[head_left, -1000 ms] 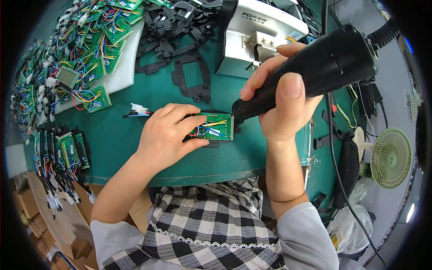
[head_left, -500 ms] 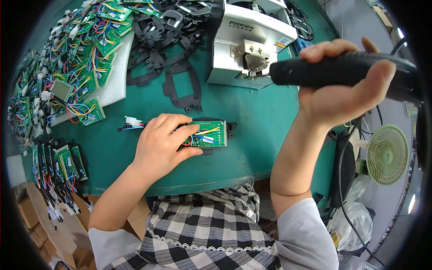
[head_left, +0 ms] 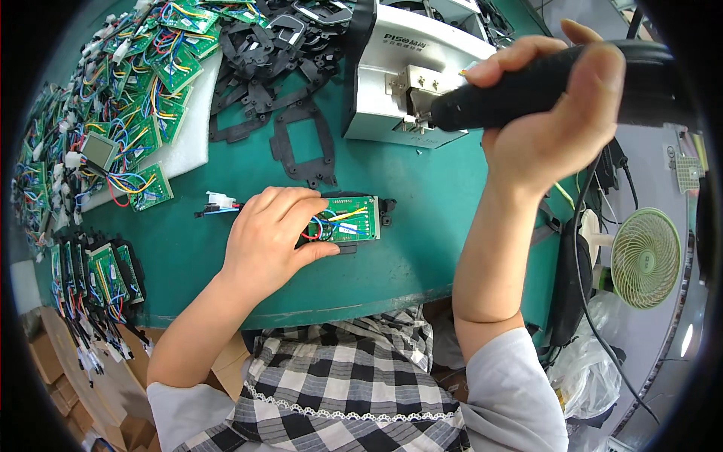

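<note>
My left hand [head_left: 271, 230] is closed on a green circuit board [head_left: 357, 218] with coloured wires, its thumb and fingers along the board's edges. The board lies over a black plastic frame [head_left: 387, 212], mostly hidden, on the green table. A white connector [head_left: 221, 200] on a wire lead sticks out left of that hand. Raised at the right, my right hand [head_left: 553, 128] is wrapped round a black electric screwdriver [head_left: 504, 94]. The tool's narrow end is in front of a silver screw feeder [head_left: 384, 83]; its bit cannot be made out.
Wired circuit boards [head_left: 154, 113] are heaped at the far left, partly on white foam [head_left: 197, 143]. Several assembled units [head_left: 109, 275] line the left table edge. Black frames [head_left: 305, 143] lie at the back. A green fan [head_left: 645, 258] and a black cable [head_left: 584, 301] are at the right.
My right hand has carried the electric screwdriver left and slightly up, its narrow end nearer the screw feeder's front. My left hand and the circuit board have barely shifted.
</note>
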Tool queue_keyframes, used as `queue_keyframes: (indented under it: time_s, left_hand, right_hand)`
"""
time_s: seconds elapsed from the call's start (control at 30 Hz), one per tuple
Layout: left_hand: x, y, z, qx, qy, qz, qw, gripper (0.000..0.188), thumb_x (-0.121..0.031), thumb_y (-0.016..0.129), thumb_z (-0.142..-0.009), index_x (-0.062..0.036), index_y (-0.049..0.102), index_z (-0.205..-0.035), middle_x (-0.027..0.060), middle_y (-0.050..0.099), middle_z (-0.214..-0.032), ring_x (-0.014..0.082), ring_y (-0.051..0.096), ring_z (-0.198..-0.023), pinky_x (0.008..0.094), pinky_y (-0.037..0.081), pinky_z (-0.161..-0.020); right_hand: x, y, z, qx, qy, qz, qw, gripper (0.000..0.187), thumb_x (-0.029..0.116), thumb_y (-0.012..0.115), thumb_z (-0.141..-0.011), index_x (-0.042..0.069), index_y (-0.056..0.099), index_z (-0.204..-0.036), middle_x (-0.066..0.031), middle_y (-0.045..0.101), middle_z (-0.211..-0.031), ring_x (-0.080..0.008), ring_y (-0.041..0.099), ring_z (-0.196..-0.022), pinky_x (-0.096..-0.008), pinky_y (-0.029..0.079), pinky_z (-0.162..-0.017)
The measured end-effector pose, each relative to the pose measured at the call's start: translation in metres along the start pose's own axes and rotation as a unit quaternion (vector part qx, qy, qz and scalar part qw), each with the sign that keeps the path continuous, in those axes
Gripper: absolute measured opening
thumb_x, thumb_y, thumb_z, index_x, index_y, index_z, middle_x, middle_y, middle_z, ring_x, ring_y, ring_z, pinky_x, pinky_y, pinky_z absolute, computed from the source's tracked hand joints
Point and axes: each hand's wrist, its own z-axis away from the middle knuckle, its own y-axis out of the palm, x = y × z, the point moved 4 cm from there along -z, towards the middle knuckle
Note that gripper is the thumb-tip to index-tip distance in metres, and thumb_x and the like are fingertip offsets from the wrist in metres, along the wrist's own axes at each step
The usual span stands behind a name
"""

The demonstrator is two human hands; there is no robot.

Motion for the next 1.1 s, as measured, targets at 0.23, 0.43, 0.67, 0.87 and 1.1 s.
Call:
queue_keyframes:
  time_s: [0.23, 0.43, 0.67, 0.87, 1.1]
  left_hand:
    - [0.003, 0.001, 0.001, 0.005, -0.007, 0.006, 1.0, 0.053, -0.032, 0.081, -0.062, -0.0038, 0.063, -0.103, 0.01, 0.064, -0.108, 0.0279, 0.059, -0.096, 0.0383, 0.048, -0.084]
    - [0.002, 0.0, 0.002, -0.002, -0.006, 0.008, 1.0, 0.053, -0.032, 0.082, -0.061, -0.0036, 0.064, -0.102, 0.0097, 0.064, -0.107, 0.0278, 0.06, -0.095, 0.0379, 0.048, -0.083]
    - [0.003, 0.0, 0.002, -0.002, 0.002, 0.012, 1.0, 0.053, -0.031, 0.082, -0.061, -0.0033, 0.064, -0.103, 0.0092, 0.064, -0.108, 0.0274, 0.06, -0.095, 0.037, 0.048, -0.083]
    - [0.006, -0.005, 0.002, 0.029, 0.006, 0.032, 0.999, 0.053, -0.026, 0.08, -0.063, -0.0036, 0.065, -0.108, 0.0078, 0.063, -0.112, 0.027, 0.058, -0.097, 0.0376, 0.048, -0.084]
    - [0.003, -0.005, 0.001, 0.045, 0.007, 0.037, 0.998, 0.052, -0.022, 0.079, -0.063, -0.0023, 0.065, -0.109, 0.0081, 0.062, -0.113, 0.027, 0.058, -0.097, 0.0372, 0.049, -0.085]
  right_hand:
    - [0.008, -0.004, 0.061, 0.063, 0.133, -0.092, 0.985, 0.069, 0.059, 0.044, -0.09, -0.004, 0.04, -0.119, -0.0122, 0.052, -0.064, -0.0215, 0.053, -0.046, -0.0351, 0.048, -0.045]
    - [0.008, 0.002, 0.086, 0.108, 0.172, -0.093, 0.975, 0.067, 0.057, 0.047, -0.088, -0.001, 0.037, -0.12, -0.0116, 0.052, -0.067, -0.0209, 0.054, -0.048, -0.0341, 0.049, -0.047]
    - [0.008, 0.003, 0.094, 0.098, 0.168, -0.088, 0.977, 0.067, 0.057, 0.053, -0.087, 0.0, 0.038, -0.118, -0.0124, 0.053, -0.068, -0.0209, 0.055, -0.049, -0.034, 0.051, -0.048]
    - [0.014, 0.006, 0.097, 0.149, 0.167, -0.112, 0.968, 0.071, 0.059, 0.061, -0.082, 0.0, 0.04, -0.114, -0.0115, 0.053, -0.067, -0.0197, 0.056, -0.049, -0.0326, 0.052, -0.047]
    - [-0.002, -0.002, 0.086, 0.112, 0.191, -0.118, 0.968, 0.068, 0.058, 0.045, -0.09, -0.002, 0.038, -0.121, -0.0116, 0.052, -0.065, -0.0215, 0.052, -0.045, -0.035, 0.046, -0.042]
